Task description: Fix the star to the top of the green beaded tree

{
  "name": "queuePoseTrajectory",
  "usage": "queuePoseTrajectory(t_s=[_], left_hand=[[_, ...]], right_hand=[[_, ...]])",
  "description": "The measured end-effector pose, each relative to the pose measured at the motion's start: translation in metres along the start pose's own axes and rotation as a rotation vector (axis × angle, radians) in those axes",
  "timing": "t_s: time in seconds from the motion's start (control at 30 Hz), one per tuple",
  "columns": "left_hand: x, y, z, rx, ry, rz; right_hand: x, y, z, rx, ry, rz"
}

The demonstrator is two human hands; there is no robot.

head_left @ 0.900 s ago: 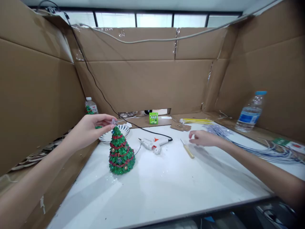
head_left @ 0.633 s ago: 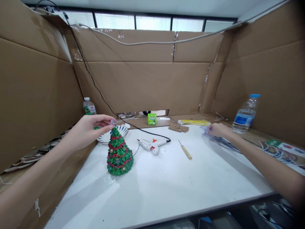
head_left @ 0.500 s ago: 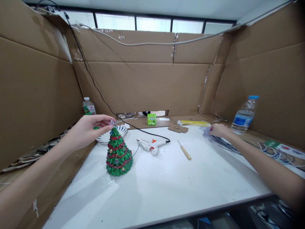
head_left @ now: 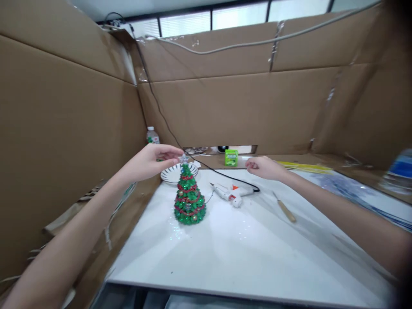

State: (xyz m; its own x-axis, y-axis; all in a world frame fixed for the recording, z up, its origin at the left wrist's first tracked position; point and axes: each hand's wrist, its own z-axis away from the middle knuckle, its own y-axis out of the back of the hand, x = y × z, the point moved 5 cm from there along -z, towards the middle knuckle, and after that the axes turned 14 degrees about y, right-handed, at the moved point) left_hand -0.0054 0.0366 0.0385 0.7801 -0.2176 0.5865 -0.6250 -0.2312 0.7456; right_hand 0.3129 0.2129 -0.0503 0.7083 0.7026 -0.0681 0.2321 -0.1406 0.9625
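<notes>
A small green Christmas tree (head_left: 189, 199) with red garlands and tiny ornaments stands upright on the white table. A clear star topper (head_left: 184, 159) sits at its tip. Right beside this star is my left hand (head_left: 154, 159), thumb and forefinger apart, the fingertips at or just touching its edge. My right hand (head_left: 265, 167) hovers over the far part of the table with its fingers curled together; whatever they pinch, if anything, is hidden. Between the tree and my right hand lies a white hot glue gun (head_left: 230, 195).
A wooden-handled awl (head_left: 286, 210) lies right of the glue gun. Behind the tree is a striped plate (head_left: 170, 175). A green box (head_left: 231, 158) stands at the back, with yellow strips (head_left: 305, 166) farther right. A water bottle (head_left: 399, 171) is at the right edge. Cardboard walls surround the table.
My right hand has left the purplish bundle on the right and come toward the middle. My left fingers have loosened at the star. The view has swung left.
</notes>
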Motion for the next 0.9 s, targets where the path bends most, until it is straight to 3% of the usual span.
queuePoseTrajectory(t_s=[0.13,0.23,0.37,0.5,0.67,0.9], left_hand=[[-0.046,0.036,-0.014,0.033,0.127,-0.078],[-0.104,0.053,-0.028,0.083,0.404,-0.323],[-0.175,0.043,-0.037,0.046,0.644,-0.481],[-0.225,0.025,-0.032,-0.01,0.826,-0.592],[-0.25,0.019,-0.029,-0.017,0.901,-0.632],[-0.255,0.011,-0.032,0.035,0.92,-0.517]], right_hand=[[-0.064,0.001,-0.007,0.047,0.188,0.15],[-0.094,0.002,-0.002,0.028,0.255,0.228],[-0.11,0.005,0.006,-0.019,0.233,0.253],[-0.11,0.007,0.011,-0.051,0.189,0.236],[-0.109,0.006,0.014,-0.045,0.168,0.198],[-0.113,0.006,0.016,-0.072,0.182,0.197]])
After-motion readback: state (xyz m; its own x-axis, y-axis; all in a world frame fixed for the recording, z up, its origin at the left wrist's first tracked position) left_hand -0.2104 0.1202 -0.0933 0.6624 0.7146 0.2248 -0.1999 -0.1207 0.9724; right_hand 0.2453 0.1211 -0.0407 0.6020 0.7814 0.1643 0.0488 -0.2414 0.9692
